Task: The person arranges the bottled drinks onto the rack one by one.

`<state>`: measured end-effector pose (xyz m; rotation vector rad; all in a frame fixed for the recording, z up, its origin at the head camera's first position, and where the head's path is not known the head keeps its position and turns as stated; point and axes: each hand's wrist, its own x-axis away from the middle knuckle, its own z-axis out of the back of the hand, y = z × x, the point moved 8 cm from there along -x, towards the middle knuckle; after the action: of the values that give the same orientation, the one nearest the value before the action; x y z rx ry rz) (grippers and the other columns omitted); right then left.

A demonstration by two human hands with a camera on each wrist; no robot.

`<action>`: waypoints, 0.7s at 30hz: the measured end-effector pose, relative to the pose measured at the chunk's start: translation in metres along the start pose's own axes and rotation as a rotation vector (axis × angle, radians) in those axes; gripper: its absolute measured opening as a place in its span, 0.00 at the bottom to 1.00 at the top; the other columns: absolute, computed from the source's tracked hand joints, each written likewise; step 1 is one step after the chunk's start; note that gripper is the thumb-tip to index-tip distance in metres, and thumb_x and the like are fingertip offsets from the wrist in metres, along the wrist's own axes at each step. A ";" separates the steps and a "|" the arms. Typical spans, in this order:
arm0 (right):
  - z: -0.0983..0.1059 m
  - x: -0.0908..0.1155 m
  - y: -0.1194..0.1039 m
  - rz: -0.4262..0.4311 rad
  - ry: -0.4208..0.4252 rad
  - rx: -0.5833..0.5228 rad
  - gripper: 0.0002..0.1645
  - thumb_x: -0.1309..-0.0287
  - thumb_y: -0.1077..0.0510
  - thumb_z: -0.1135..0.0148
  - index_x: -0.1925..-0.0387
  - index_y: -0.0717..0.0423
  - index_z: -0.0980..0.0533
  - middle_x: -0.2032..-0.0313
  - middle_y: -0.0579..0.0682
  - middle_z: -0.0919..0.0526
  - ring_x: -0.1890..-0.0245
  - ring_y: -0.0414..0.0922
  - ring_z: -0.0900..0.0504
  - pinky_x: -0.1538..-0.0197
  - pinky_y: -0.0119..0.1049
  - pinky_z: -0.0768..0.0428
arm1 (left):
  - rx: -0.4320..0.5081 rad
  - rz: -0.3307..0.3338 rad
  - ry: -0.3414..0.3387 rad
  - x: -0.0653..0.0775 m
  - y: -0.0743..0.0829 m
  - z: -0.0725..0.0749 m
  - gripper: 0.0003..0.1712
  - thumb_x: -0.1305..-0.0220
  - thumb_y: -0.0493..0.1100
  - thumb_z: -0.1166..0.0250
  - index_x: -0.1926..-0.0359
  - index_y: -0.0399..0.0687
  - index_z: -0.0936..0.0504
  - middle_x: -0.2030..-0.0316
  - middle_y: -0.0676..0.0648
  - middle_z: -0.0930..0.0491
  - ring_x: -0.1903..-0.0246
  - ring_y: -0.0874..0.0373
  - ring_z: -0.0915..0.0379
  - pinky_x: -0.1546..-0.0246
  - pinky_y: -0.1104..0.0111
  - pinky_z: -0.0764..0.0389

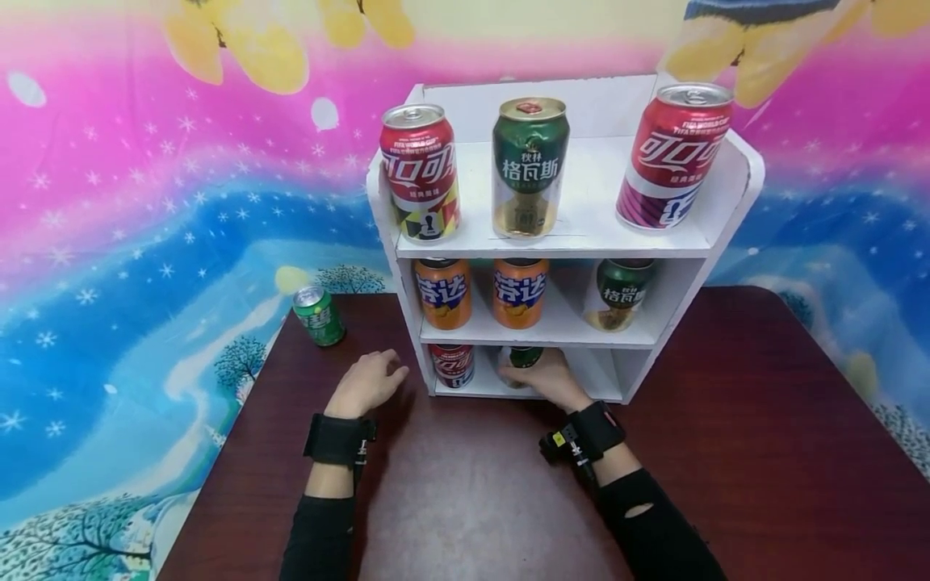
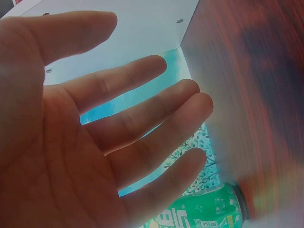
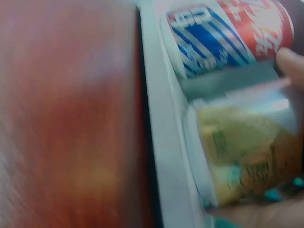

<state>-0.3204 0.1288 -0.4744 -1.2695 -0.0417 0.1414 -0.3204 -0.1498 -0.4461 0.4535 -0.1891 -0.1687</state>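
Note:
My right hand [image 1: 550,378] reaches into the bottom level of the white shelf [image 1: 610,245] and grips a green-and-gold drink can [image 1: 525,356]. The right wrist view, somewhat blurred, shows the thumb on one side of this can [image 3: 251,147] and fingers on the other, its base at the shelf's front edge. Left of it, a red cola can [image 1: 453,365] stands on the same level. Over the table beside the shelf's left side hovers my left hand [image 1: 366,384], holding nothing, its fingers spread loosely in the left wrist view. A green can [image 1: 320,316] stands beyond it.
Two red cola cans [image 1: 420,173] and a green-and-gold can [image 1: 530,169] are on the top level. On the middle level are two orange soda cans [image 1: 443,294] and another green-and-gold can [image 1: 618,295]. The brown table [image 1: 465,484] ends at a patterned cloth backdrop [image 1: 145,242].

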 end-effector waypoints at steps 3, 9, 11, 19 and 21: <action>0.000 -0.001 0.001 0.004 -0.063 -0.038 0.46 0.55 0.54 0.25 0.38 0.57 0.39 0.51 0.59 0.25 0.54 0.52 0.23 0.53 0.43 0.24 | -0.001 0.000 0.004 0.000 0.000 0.000 0.27 0.33 0.50 0.43 0.39 0.37 0.28 0.45 0.36 0.26 0.45 0.43 0.30 0.48 0.48 0.29; 0.002 -0.004 0.006 -0.002 -0.074 -0.012 0.52 0.55 0.54 0.25 0.33 0.55 0.45 0.46 0.58 0.29 0.49 0.52 0.27 0.48 0.44 0.27 | -0.005 0.004 -0.003 -0.001 0.000 -0.002 0.29 0.32 0.50 0.43 0.38 0.35 0.30 0.44 0.35 0.27 0.44 0.42 0.31 0.47 0.48 0.30; 0.002 -0.005 0.005 0.006 -0.060 -0.003 0.51 0.56 0.54 0.26 0.34 0.56 0.44 0.47 0.58 0.28 0.51 0.52 0.26 0.51 0.44 0.25 | -0.005 0.006 0.000 -0.001 0.000 -0.002 0.29 0.32 0.50 0.43 0.38 0.35 0.30 0.44 0.35 0.27 0.45 0.42 0.31 0.47 0.48 0.30; 0.000 -0.001 0.001 -0.015 -0.008 0.057 0.50 0.54 0.54 0.27 0.34 0.58 0.44 0.48 0.58 0.27 0.52 0.52 0.25 0.50 0.44 0.26 | 0.002 0.008 0.001 0.001 0.001 -0.001 0.28 0.32 0.50 0.43 0.38 0.36 0.30 0.45 0.36 0.26 0.45 0.43 0.30 0.48 0.49 0.29; 0.000 -0.001 0.001 -0.017 0.022 0.066 0.49 0.55 0.54 0.27 0.34 0.58 0.43 0.49 0.58 0.27 0.52 0.52 0.25 0.51 0.45 0.26 | -0.001 0.007 0.001 0.001 0.002 -0.001 0.28 0.32 0.50 0.43 0.38 0.37 0.29 0.45 0.36 0.26 0.46 0.43 0.30 0.48 0.49 0.29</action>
<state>-0.3209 0.1286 -0.4751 -1.2042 -0.0289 0.1132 -0.3189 -0.1483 -0.4457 0.4515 -0.1890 -0.1619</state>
